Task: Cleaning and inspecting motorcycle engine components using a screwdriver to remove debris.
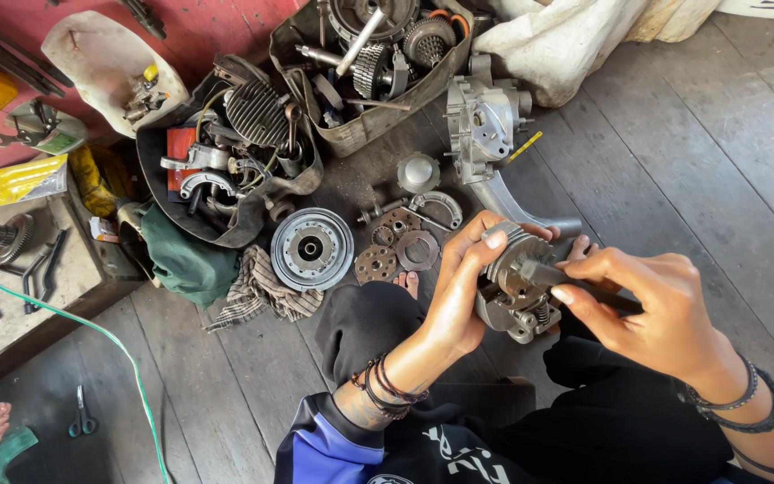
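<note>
Left hand [460, 285] grips a clutch assembly [514, 287] while the right hand [640, 305] works a tool [539, 272] into it (discs [400, 246] beyond lie unfitted).

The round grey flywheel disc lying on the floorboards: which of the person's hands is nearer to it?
Left. The left hand grips the clutch assembly just right of the flywheel disc; the right hand sits farther right, beyond the assembly, holding a tool against it.
</note>
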